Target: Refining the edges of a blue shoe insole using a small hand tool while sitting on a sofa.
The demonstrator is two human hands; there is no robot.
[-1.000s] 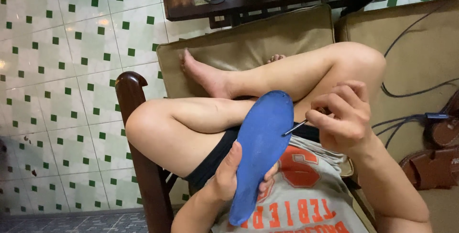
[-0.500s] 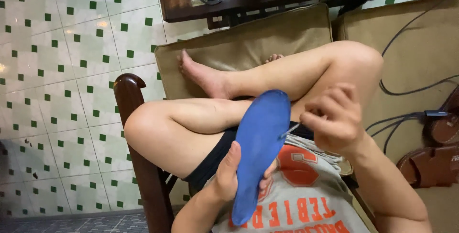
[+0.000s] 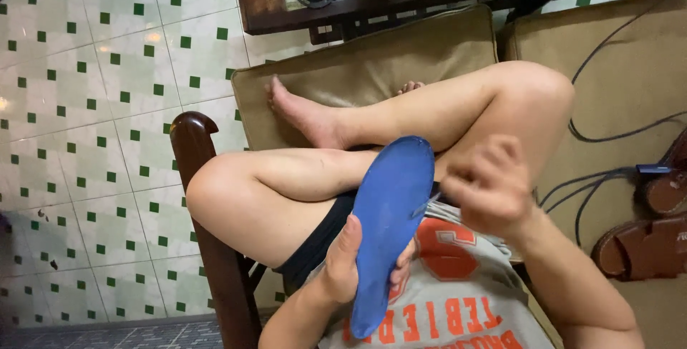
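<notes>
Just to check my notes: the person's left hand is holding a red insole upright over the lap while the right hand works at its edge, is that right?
Not quite: the insole is blue, not red, as the head view shows. The left hand does hold it upright over the lap, and the right hand is at its edge.

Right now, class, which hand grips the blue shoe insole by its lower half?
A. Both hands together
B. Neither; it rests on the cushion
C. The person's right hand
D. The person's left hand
D. The left hand wraps around the lower half of the blue insole, thumb on the near face, while the blurred right hand is beside its upper edge, pinching something thin.
</notes>
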